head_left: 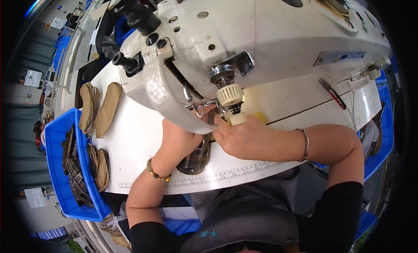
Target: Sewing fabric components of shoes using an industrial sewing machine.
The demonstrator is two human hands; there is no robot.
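A white industrial sewing machine (278, 39) fills the upper middle of the head view. Under its presser foot lies a dark plaid fabric piece (193, 161) with what looks like a zipper along its edge. My left hand (176, 139) grips the piece on its left side, fingertips partly hidden behind the machine's pale curved guard (163, 92). My right hand (235, 137) is closed at the piece's right edge beside the needle area, its fingertips partly covered by the machine's knobs.
Tan fabric pieces (108, 109) are stacked at the table's left (122, 166). A blue bin (61, 161) there holds plaid pieces. Red-handled snips (333, 94) lie at the right, near another blue bin (379, 166). Other people appear in the far left background.
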